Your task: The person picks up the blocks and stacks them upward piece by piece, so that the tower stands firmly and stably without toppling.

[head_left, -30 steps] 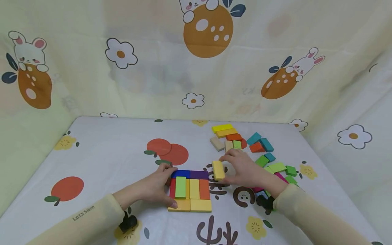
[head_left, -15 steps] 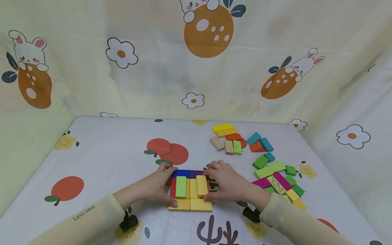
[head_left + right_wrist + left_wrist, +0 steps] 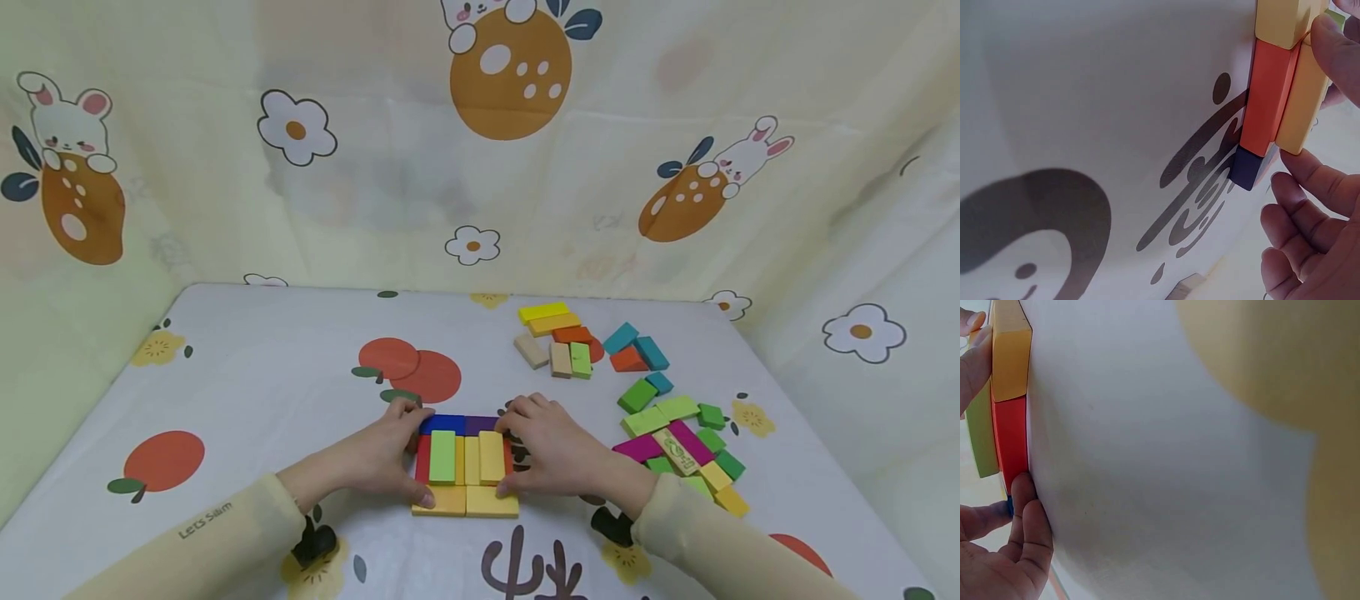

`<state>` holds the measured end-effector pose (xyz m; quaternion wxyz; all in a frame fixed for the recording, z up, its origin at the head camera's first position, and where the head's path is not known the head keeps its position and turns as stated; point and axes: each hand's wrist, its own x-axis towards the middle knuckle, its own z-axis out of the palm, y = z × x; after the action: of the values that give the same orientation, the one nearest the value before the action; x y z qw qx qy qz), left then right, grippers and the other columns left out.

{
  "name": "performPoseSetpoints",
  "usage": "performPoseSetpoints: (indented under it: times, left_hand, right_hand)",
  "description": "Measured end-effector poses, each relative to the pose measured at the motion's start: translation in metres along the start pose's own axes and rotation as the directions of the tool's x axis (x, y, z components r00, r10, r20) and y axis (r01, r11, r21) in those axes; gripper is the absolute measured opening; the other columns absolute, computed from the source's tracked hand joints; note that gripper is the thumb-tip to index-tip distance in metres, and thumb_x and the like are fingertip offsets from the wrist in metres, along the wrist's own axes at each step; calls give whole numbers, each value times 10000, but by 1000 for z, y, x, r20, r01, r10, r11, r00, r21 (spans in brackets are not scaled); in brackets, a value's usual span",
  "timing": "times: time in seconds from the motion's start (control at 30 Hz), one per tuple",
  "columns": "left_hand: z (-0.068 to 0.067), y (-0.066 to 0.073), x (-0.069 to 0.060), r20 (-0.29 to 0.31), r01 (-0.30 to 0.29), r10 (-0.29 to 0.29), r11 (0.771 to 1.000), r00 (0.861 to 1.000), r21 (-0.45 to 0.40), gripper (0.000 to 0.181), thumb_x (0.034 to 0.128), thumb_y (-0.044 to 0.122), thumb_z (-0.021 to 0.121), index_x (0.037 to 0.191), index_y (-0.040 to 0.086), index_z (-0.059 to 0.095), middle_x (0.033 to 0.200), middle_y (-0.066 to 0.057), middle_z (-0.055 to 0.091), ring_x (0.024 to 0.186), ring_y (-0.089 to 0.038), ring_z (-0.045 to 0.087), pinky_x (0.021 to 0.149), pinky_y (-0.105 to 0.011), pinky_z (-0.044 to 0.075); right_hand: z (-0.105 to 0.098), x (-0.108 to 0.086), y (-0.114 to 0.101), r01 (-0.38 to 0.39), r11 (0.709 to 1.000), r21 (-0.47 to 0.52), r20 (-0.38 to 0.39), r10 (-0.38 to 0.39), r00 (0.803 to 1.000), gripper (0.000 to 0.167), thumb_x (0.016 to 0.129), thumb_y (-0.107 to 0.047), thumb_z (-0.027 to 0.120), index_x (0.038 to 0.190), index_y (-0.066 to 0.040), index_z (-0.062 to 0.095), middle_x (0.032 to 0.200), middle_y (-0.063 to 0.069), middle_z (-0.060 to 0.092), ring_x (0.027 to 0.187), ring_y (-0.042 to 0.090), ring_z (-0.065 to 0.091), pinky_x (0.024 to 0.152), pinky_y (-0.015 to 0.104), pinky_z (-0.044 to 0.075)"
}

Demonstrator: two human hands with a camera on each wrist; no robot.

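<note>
A flat layer of coloured blocks lies on the table in the head view: a blue block (image 3: 446,425) and a purple block at the back, yellow blocks (image 3: 492,502) in front, red (image 3: 1010,437) and orange (image 3: 1266,94) blocks at the sides. On top lie a light green block (image 3: 442,457) and, to its right, a light yellow block (image 3: 492,457). My right hand (image 3: 555,450) pinches this yellow block by its ends, thumb in front, index finger behind. My left hand (image 3: 384,450) grips the layer's left side, thumb at the front, fingers at the back corner.
Loose green, magenta and yellow blocks (image 3: 678,408) lie to the right. Further back are teal blocks (image 3: 652,353), an orange wedge (image 3: 628,360), beige blocks (image 3: 560,361) and long yellow ones (image 3: 553,323). A patterned curtain (image 3: 375,192) stands behind the table.
My right hand has brought the light yellow block leftward and down onto the layer, then shifted it slightly left. My left hand has stayed in place.
</note>
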<state>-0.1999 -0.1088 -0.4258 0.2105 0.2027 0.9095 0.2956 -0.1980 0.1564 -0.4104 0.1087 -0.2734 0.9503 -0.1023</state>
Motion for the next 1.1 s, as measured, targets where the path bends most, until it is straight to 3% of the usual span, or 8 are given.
performPoseSetpoints:
  times: [0.33, 0.53, 0.63, 0.83, 0.93, 1.1]
  left_hand:
    - [0, -1, 1, -1, -12, 12, 1000, 1000, 1, 1110, 666, 401, 958, 1548, 41, 388, 1505, -157, 369, 1264, -254, 537, 1060, -486, 535]
    - [0, -1, 0, 2, -15, 15, 1000, 1000, 3, 1111, 672, 409, 954, 1553, 43, 384, 1527, -168, 355, 1300, -281, 524, 1066, -502, 529]
    - [0, -1, 0, 1, -11, 11, 1000, 1000, 3, 1110, 672, 406, 954, 1553, 41, 385, 1532, -172, 352, 1313, -290, 516, 1067, -505, 527]
    - [-2, -1, 0, 3, -3, 3, 1000, 1000, 2, 1109, 669, 402, 956, 1549, 36, 389, 1537, -180, 347, 1325, -305, 509, 1075, -518, 518]
    - [-2, -1, 0, 6, -1, 1, 1000, 1000, -3, 1111, 670, 398, 957, 1550, 33, 386, 1538, -181, 344, 1324, -302, 507, 1079, -516, 515]
    - [-3, 1, 0, 17, 5, -5, 1000, 1000, -3, 1116, 672, 404, 955, 1557, 43, 379, 1549, -176, 337, 1329, -298, 505, 1078, -516, 516]
  right_hand:
    - [-1, -3, 0, -21, 1000, 7, -4, 21, 1000, 770, 724, -599, 858, 1286, -118, 643, 1330, 96, 595, 1264, 281, 494, 1088, 546, 451]
    - [-13, -14, 11, -64, 998, 26, -72, 66, 995, 781, 748, -573, 854, 1342, -119, 627, 1337, 89, 604, 1294, 312, 497, 1103, 598, 425]
    - [-22, -22, 27, -98, 995, 29, -124, 101, 987, 691, 804, -496, 840, 1343, -116, 634, 1350, 118, 615, 1330, 364, 488, 1103, 641, 412]
    - [-36, -28, 80, -118, 988, 104, -226, 139, 964, 528, 908, -299, 781, 1346, -51, 621, 1187, 147, 671, 1152, 348, 561, 989, 605, 486]
    - [-42, -22, 107, -133, 983, 125, -240, 160, 958, 493, 940, -253, 748, 1334, 8, 609, 1182, 189, 681, 1134, 386, 584, 989, 596, 499]
    - [-55, 1, 144, -185, 970, 156, -209, 215, 954, 453, 1006, -175, 654, 1373, 70, 556, 1321, 275, 624, 1208, 446, 589, 1059, 607, 480]
